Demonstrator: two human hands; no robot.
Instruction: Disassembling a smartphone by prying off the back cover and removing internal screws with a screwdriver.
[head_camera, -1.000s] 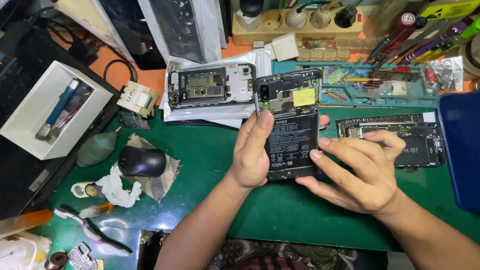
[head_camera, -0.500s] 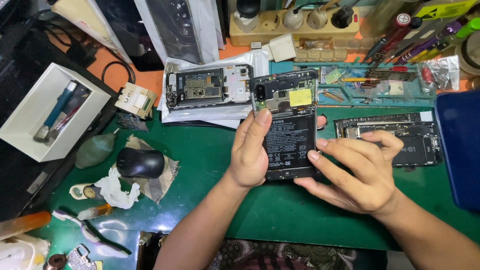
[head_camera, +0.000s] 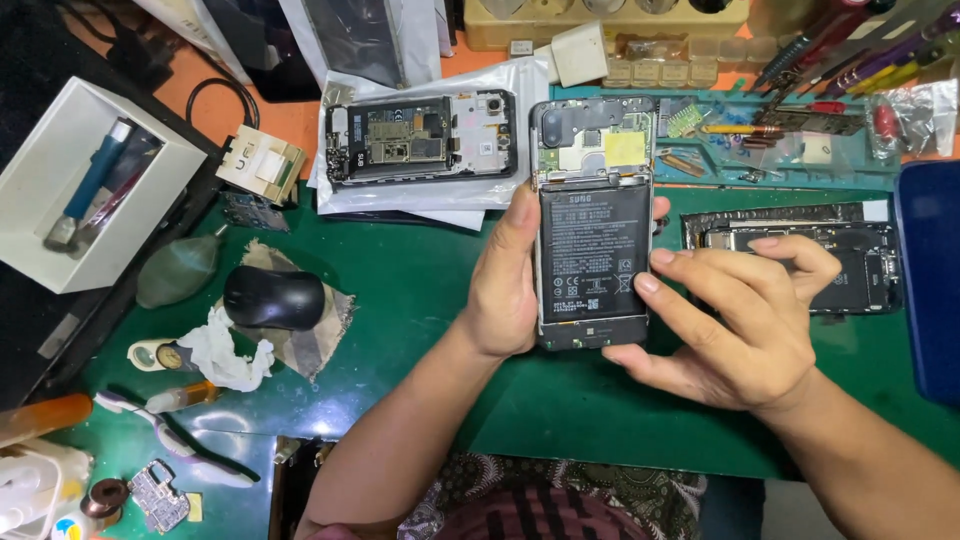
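At the frame's centre, above the green worktop (head_camera: 420, 290), my left hand (head_camera: 505, 290) wraps the opened phone (head_camera: 592, 220) by its edge, battery side up for access, while my right hand (head_camera: 740, 320), fingers half-curled, braces its lower right edge.

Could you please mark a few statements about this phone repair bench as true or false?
1. The left hand grips the opened phone by its side. True.
2. The phone's back cover is on. False: its black battery and board are exposed.
3. The right hand holds a screwdriver. False: it holds no tool, its fingertips rest at the phone's edge.
4. A black computer mouse sits on the green mat. True, on a cloth.
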